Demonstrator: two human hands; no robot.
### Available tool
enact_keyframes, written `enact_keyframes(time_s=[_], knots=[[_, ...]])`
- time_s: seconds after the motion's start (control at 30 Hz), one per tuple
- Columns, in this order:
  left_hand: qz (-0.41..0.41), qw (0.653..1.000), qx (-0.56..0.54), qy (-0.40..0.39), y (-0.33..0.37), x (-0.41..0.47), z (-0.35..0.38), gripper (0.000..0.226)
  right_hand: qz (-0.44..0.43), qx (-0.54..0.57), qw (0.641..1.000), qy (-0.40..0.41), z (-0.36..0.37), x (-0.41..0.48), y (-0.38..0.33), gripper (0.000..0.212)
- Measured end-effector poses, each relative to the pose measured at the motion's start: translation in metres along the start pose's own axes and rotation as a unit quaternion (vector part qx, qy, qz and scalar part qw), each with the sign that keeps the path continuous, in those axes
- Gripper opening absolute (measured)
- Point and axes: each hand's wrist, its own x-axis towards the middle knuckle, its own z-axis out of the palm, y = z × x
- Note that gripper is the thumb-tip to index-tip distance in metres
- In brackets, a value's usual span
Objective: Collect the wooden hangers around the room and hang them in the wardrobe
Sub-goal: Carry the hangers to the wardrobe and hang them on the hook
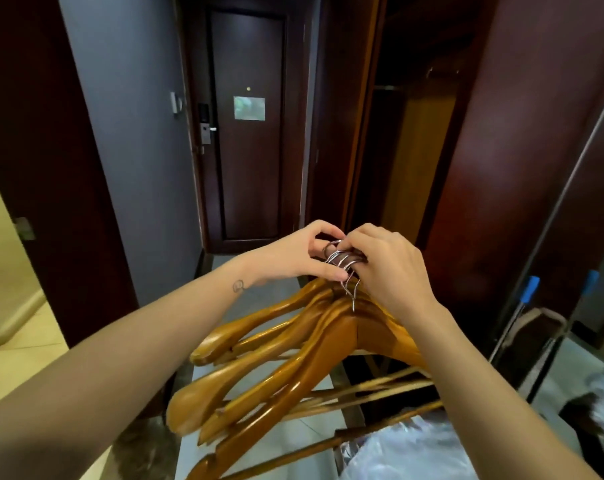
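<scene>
Several wooden hangers hang in a bunch in front of me, their metal hooks gathered at the top. My right hand is closed around the hooks and carries the bunch. My left hand pinches the hooks from the left side with thumb and fingers. The open wardrobe stands ahead on the right, with a metal rail near its top and a light wooden back panel.
A dark room door with an electronic lock closes the short hallway ahead. A dark wooden door stands at the left. A mirrored panel is at the right. Clear plastic wrap lies low at the right.
</scene>
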Motion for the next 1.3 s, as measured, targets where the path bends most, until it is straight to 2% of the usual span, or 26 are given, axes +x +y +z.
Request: enact_keyframes(time_s=[0.2,0.4,0.57,0.8,0.97,1.13,1.3], knots=[[-0.014,0.999,-0.005,-0.032,-0.039,0.049,-0.067,0.046,0.008,0.023,0.999,-0.026,0.057,0.053,0.011,0.018],[-0.008,0.995,0.033,-0.097,-0.067,0.090,-0.145,0.044,0.002,0.037,0.999,-0.021,0.117,0.112,0.008,0.017],[-0.001,0.993,0.023,-0.112,-0.092,0.125,-0.199,0.047,0.018,0.036,0.999,-0.022,0.160,0.157,0.015,0.019],[0.018,0.992,0.004,-0.124,-0.126,0.186,-0.237,0.040,0.058,0.029,0.997,-0.037,0.208,0.196,0.043,0.016],[0.033,0.989,-0.026,-0.144,-0.148,0.237,-0.251,0.053,0.068,0.016,0.997,-0.038,0.239,0.218,0.078,0.016],[0.039,0.984,-0.050,-0.165,-0.164,0.298,-0.266,0.050,0.047,-0.006,0.999,-0.019,0.264,0.247,0.123,0.016],[0.047,0.979,-0.010,-0.198,-0.162,0.363,-0.286,0.048,0.006,-0.046,0.998,-0.031,0.282,0.280,0.174,0.021]])
